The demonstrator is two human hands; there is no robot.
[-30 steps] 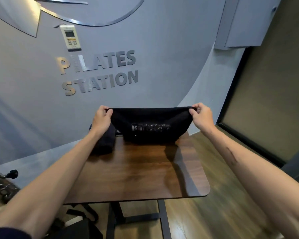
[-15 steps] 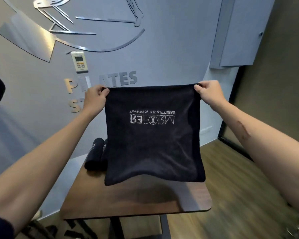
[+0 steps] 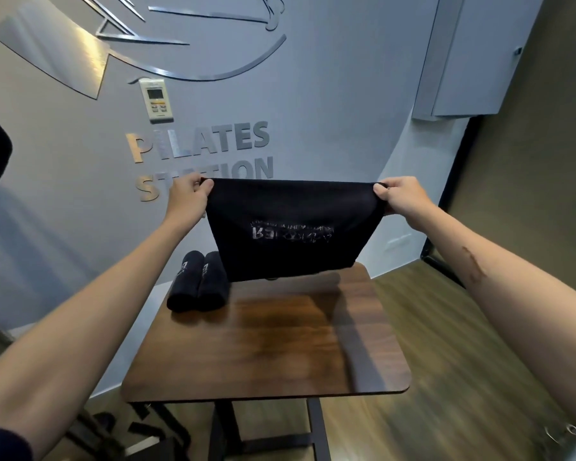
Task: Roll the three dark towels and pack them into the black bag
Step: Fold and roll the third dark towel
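A dark towel [image 3: 290, 207] with white lettering hangs spread out above the far edge of the wooden table [image 3: 280, 354]. My left hand [image 3: 188, 197] pinches its upper left corner and my right hand [image 3: 401, 199] pinches its upper right corner. The towel's lower edge swings over the table's far side. Two rolled dark towels [image 3: 197, 284] lie side by side on the table's far left corner, left of the hanging towel. A black bag is not clearly in view.
A grey wall with metal lettering and a remote holder [image 3: 156, 99] stands behind the table. Dark straps and gear [image 3: 127, 430] lie on the floor at the lower left. Wooden floor [image 3: 463, 377] runs to the right of the table.
The towel, held high and fully spread half a second ago, has come down toward the table's far edge, and its lower part swings away. Both hands keep their pinch on the corners.
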